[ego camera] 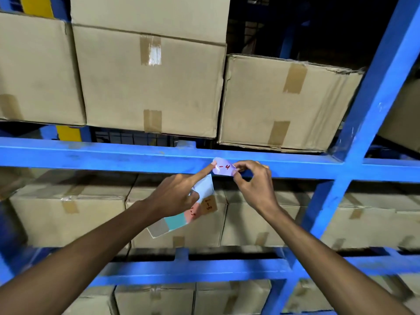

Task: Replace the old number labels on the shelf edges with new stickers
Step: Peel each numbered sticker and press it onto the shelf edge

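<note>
A pale label [223, 167] with a red "-4" written on it lies against the front of the blue shelf beam [113, 155]. My right hand [252, 180] pinches the label's right end between thumb and fingers. My left hand [179, 194] presses its index fingertip on the label's left end. That same hand holds a sticker sheet [179, 220] under its palm. The sheet has blue, teal, pink and orange patches, and the orange one reads "1-3" in red.
Taped cardboard boxes [150, 83] stand on the shelf above the beam. More boxes [68, 219] fill the level below. A blue upright post [372, 110] rises at the right. A lower blue beam [204, 267] crosses under my forearms.
</note>
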A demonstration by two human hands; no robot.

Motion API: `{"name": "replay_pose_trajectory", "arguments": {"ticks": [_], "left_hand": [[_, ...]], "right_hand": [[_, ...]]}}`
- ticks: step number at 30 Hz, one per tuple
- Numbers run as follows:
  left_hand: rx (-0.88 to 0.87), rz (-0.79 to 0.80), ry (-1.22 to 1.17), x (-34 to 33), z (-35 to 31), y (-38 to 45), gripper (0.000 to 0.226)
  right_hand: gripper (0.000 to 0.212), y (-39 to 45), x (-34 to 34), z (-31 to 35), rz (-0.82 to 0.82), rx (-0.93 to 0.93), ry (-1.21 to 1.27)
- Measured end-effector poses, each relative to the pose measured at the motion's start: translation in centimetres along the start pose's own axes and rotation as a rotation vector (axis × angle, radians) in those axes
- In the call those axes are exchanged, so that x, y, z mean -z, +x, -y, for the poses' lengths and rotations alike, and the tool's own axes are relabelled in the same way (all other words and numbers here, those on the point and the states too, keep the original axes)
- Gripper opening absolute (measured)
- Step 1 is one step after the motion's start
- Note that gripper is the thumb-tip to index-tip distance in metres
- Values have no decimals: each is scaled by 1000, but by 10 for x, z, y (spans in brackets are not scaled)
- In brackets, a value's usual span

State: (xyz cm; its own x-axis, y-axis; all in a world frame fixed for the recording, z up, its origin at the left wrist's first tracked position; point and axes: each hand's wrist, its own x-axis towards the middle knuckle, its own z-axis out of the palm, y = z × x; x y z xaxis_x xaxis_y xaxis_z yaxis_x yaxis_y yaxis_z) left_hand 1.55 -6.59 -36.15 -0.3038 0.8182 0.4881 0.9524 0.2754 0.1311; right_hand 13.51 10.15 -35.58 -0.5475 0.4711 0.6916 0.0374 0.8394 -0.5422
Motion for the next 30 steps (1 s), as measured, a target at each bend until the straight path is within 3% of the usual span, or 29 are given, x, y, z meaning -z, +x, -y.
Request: {"name": "replay_pose_trajectory", "arguments": {"ticks": [9, 18, 30], "left_hand": [[59, 73, 48, -11, 12, 8, 88], [75, 84, 249, -13, 10, 14, 87], [5, 87, 456, -20, 11, 11, 85]], "right_hand": [[9, 0, -7, -7, 30, 9, -33], [10, 2, -10, -9, 33, 2, -34], [12, 9, -12, -7, -2, -64, -20]]}}
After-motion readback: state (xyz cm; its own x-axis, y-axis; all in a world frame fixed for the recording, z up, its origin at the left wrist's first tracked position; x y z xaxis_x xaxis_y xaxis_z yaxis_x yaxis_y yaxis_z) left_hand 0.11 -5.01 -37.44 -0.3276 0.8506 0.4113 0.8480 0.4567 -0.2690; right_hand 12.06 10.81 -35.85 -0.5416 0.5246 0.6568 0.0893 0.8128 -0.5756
